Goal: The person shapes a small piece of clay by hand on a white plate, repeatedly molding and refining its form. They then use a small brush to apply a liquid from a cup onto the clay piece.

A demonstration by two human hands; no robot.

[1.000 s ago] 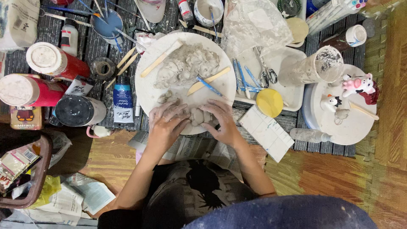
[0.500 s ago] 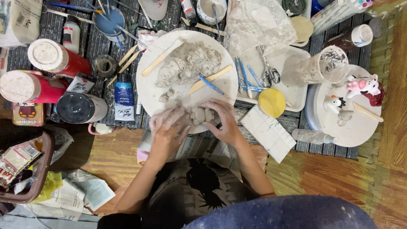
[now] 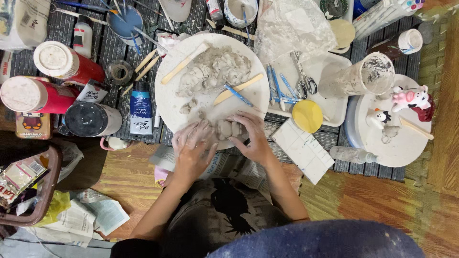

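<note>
Two hands meet at the near edge of the round white board (image 3: 165, 102): the left hand (image 3: 191, 150) lies palm down with its fingers spread and pressed flat to the board, closed on nothing, while the right hand (image 3: 253, 138) curls its fingertips around a small lump of grey clay (image 3: 227, 129) that sits between them. That lump looks soft and damp, light enough for fingertips alone, and likely to dent or smear under any firm pinch, so it seems best cupped from its sides rather than squeezed. Just beyond, a few clay crumbs (image 3: 187, 106) dot the board, and farther back rests the big clay mound (image 3: 215, 71), flanked by a wooden modelling stick (image 3: 184, 63) and a blue-handled tool (image 3: 237, 94). To the left lie a blue paint tube (image 3: 141, 107) and two red canisters (image 3: 31, 94); to the right stand a yellow lid (image 3: 307, 116), a clay-smeared cup (image 3: 366, 76) and a turntable (image 3: 406, 148) carrying little painted figurines (image 3: 410, 98).
</note>
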